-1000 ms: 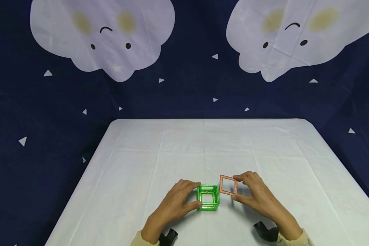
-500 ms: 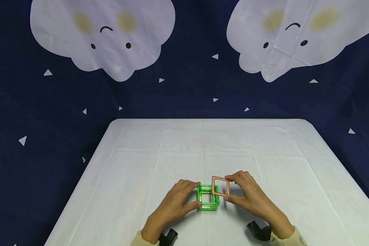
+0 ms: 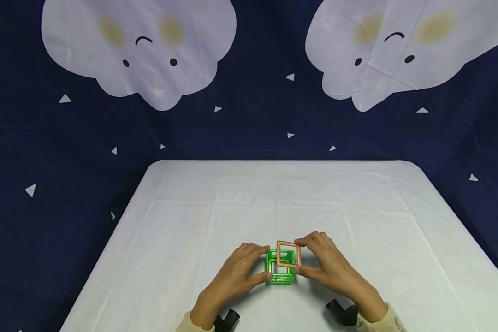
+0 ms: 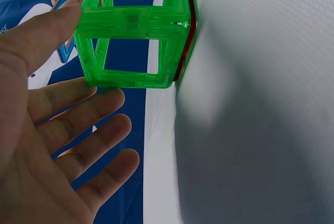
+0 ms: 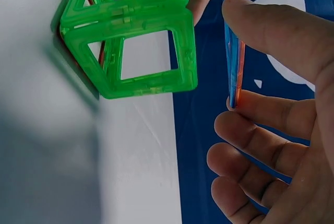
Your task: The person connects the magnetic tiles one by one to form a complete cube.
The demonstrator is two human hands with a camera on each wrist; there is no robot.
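A green cube of see-through magnetic tiles stands on the white table. My left hand holds it at its left side, thumb on one edge and index fingertip at another; the remaining fingers are spread. A dark red edge shows along the cube's table side. My right hand pinches an orange square magnetic tile between thumb and index finger. That tile is above the cube, overlapping its upper right part in the head view. In the right wrist view the tile appears edge-on, blue on one face, with a gap to the cube.
The white-covered table stretches back to a dark blue cloth printed with clouds and small white triangles. Black wrist mounts sit near both wrists, by light sleeves.
My right hand has moved left with the orange tile, from beside the cube to over its upper right part. The left hand and the cube have stayed put.
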